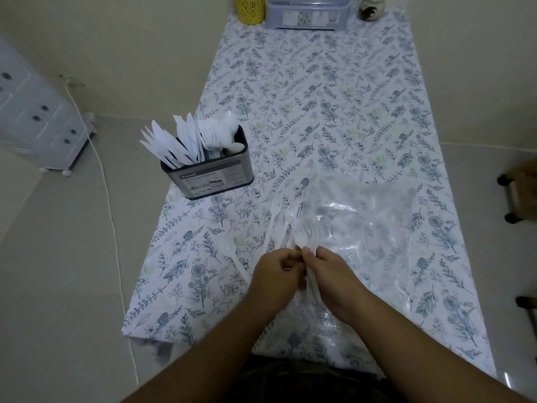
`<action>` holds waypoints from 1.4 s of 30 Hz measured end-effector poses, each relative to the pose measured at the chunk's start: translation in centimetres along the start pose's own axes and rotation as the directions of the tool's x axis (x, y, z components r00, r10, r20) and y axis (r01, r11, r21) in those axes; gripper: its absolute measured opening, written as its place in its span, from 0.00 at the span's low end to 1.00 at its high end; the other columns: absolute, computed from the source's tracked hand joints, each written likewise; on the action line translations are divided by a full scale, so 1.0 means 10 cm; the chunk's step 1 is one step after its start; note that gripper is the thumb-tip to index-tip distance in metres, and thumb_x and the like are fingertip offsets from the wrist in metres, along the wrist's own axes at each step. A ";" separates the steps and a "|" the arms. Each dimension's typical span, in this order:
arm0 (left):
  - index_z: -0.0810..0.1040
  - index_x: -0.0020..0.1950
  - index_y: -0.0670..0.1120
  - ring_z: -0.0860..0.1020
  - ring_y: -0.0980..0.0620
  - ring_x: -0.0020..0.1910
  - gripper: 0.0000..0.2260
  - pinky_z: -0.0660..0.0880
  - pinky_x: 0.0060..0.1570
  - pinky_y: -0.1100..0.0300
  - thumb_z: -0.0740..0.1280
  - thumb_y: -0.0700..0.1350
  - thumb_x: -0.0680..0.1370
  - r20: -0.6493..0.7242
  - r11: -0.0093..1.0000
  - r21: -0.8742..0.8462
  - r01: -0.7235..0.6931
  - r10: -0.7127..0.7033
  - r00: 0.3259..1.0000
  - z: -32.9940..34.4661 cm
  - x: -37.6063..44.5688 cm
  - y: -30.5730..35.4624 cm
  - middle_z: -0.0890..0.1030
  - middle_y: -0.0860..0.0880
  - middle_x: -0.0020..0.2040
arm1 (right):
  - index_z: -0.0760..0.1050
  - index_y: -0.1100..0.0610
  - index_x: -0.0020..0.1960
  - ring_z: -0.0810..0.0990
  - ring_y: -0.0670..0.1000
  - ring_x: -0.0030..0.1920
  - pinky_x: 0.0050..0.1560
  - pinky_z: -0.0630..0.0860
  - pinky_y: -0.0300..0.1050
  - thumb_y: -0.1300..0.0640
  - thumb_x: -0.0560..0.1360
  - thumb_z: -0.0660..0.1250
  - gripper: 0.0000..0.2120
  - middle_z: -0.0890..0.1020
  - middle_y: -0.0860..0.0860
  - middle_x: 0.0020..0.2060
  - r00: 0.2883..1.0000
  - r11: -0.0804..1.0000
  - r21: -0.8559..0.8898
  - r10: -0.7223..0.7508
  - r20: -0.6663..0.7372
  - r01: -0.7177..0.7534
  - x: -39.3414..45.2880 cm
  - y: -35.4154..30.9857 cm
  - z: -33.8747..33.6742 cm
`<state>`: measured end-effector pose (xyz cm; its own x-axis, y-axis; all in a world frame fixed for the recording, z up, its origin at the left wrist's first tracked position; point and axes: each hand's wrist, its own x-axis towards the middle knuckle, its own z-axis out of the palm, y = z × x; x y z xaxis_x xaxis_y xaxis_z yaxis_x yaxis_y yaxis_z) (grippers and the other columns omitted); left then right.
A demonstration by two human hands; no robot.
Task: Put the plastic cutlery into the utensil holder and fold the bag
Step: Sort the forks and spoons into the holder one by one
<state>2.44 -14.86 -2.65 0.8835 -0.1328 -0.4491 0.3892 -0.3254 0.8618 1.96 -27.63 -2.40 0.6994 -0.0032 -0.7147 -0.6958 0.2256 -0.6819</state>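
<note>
Near the table's (203,286) front edge, the left hand (276,274) and right hand (334,274) meet, fingers curled round a bundle of white forks (303,237) whose heads fan away from the person. A lone spoon (229,251) lies just left. The clear bag (372,216) sprawls rightward. Farther along the left edge stands the utensil holder (209,175), packed with knives, forks and spoons. A yellow container (251,8) and grey box (308,14) sit at the far edge.
</note>
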 end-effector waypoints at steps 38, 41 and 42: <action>0.76 0.51 0.47 0.75 0.57 0.37 0.06 0.71 0.34 0.68 0.70 0.41 0.76 -0.172 0.908 0.411 -0.085 0.168 0.971 -0.11 0.46 -0.09 0.76 0.52 0.41 | 0.75 0.61 0.60 0.81 0.56 0.42 0.42 0.80 0.53 0.56 0.83 0.62 0.10 0.82 0.57 0.42 0.995 0.996 0.073 0.051 -0.086 -0.045 0.09 0.07 -0.25; 0.75 0.52 0.45 0.75 0.57 0.37 0.08 0.72 0.34 0.66 0.72 0.42 0.77 -0.211 0.892 0.452 -0.024 0.132 0.969 -0.18 0.59 -0.13 0.77 0.49 0.42 | 0.75 0.55 0.61 0.76 0.54 0.41 0.41 0.76 0.52 0.60 0.83 0.61 0.08 0.78 0.54 0.39 0.998 0.997 0.066 0.044 -0.046 -0.041 0.05 0.09 -0.29; 0.75 0.52 0.45 0.75 0.58 0.36 0.08 0.71 0.34 0.66 0.72 0.42 0.77 -0.224 0.889 0.458 -0.012 0.129 0.966 -0.19 0.62 -0.14 0.78 0.50 0.42 | 0.76 0.55 0.60 0.76 0.54 0.41 0.41 0.75 0.52 0.60 0.83 0.62 0.08 0.77 0.55 0.39 0.999 0.998 0.056 0.039 -0.038 -0.037 0.03 0.08 -0.29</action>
<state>7.84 -13.40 -6.17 0.9621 0.0398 -0.2698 0.2156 -0.7167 0.6632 1.15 -30.31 -3.66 0.6652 -0.0311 -0.7460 -0.7108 0.2796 -0.6454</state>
